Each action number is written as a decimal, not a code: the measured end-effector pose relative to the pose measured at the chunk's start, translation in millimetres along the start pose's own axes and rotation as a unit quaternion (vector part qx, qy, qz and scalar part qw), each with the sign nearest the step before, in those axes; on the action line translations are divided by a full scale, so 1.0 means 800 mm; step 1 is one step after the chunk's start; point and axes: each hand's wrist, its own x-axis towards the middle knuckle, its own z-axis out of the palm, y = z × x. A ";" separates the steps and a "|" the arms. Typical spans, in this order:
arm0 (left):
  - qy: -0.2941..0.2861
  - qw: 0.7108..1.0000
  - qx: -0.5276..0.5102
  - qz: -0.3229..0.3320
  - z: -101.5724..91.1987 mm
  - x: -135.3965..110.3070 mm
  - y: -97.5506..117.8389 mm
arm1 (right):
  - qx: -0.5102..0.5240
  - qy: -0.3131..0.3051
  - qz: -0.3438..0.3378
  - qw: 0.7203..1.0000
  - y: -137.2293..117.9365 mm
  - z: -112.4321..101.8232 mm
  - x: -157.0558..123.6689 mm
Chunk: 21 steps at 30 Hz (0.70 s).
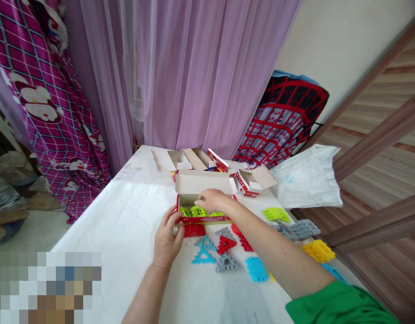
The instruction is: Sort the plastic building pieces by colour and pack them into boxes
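Note:
A red and white cardboard box stands on the table with its lid raised toward the back. Inside lie several lime-green plastic building pieces. My left hand grips the box's front left corner, fingers along the side and thumb at the front. My right hand reaches into the box from the right, its fingers pinched together at a lime-green piece; the fingertips are partly hidden. Just in front of the box lie a red flat piece, light-blue triangular pieces, a red triangle and a grey triangle.
Behind stand more opened boxes, with another red and white box to the right. Along the right edge are lime-green, grey and yellow pieces, plus blue pieces nearer. A white plastic bag hangs there.

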 end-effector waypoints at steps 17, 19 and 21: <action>-0.004 1.000 -0.016 -0.020 0.002 -0.003 -0.003 | -0.097 -0.121 -0.222 0.963 -0.022 0.001 0.052; -0.001 1.000 0.012 -0.012 0.000 -0.003 0.000 | -0.114 -0.136 -0.229 0.957 -0.023 0.003 0.061; 0.001 0.999 0.034 -0.007 -0.002 -0.001 0.002 | -0.121 -0.138 -0.237 0.954 -0.023 0.007 0.067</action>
